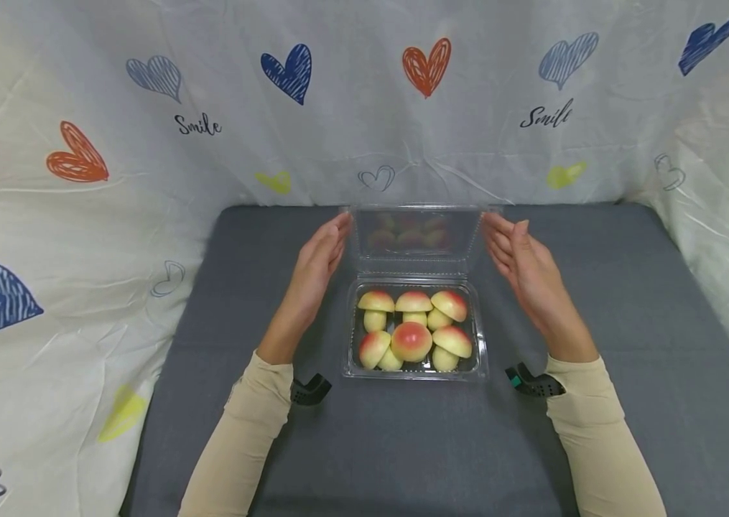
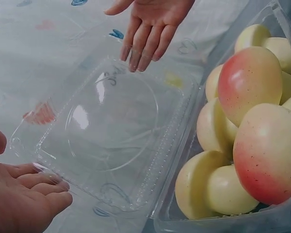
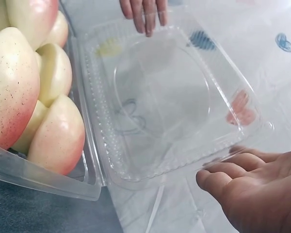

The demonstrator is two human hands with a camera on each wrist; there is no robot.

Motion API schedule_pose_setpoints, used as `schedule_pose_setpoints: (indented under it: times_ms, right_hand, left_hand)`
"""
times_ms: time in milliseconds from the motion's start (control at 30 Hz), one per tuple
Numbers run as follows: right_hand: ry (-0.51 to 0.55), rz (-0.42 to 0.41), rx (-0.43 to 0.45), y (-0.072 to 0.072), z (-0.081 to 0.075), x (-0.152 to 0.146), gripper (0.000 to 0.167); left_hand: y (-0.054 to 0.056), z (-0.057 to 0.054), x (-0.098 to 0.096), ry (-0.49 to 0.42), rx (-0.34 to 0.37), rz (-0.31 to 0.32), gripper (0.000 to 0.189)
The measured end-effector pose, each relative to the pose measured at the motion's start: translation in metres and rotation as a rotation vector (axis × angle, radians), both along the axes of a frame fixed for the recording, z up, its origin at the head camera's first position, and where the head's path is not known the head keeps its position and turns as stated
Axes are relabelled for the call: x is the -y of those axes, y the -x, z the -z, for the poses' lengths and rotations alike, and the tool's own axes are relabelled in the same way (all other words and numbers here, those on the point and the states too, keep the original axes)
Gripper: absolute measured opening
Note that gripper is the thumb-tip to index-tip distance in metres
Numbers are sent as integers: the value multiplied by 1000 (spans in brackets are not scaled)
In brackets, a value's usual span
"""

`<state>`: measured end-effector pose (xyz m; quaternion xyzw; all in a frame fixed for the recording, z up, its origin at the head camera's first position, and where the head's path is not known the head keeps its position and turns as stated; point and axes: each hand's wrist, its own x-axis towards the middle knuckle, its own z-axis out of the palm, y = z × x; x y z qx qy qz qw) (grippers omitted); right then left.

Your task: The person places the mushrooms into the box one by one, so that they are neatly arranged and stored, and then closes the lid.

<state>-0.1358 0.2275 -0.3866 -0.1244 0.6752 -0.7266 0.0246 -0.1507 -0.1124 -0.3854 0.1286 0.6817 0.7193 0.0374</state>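
A clear plastic clamshell box [image 1: 414, 375] sits on the table with its hinged lid [image 1: 412, 248] raised at the back. Inside lie several mushroom-shaped pieces [image 1: 411, 342] with pale yellow stems and caps blushed red. My left hand [image 1: 314, 269] is at the lid's left side, its fingers extended along the edge. Opposite it, my right hand [image 1: 528, 276] has its fingers extended at the lid's right edge. In the left wrist view the left fingertips [image 2: 58, 187] overlap the clear lid edge; the right fingertips [image 3: 216, 179] lie by the other edge in the right wrist view.
A dark grey cloth [image 1: 403, 445] covers the table. Behind and at both sides hangs a white curtain [image 1: 351, 129] printed with hearts and the word Smile. Black bands [image 1: 311, 390] are on both wrists, below beige sleeves [image 1: 241, 431].
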Motion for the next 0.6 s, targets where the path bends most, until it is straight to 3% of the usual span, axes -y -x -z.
schedule_pose_setpoints:
  times_ms: [267,600]
  right_hand:
    - [-14,8,-61,-8,-5,1,67]
    - [-22,43,-62,-19,-9,2,62]
  left_hand:
    - [-9,-8,-1,-6,-54,-34,54]
    - [-19,-11,-1,7,-97,-48,54]
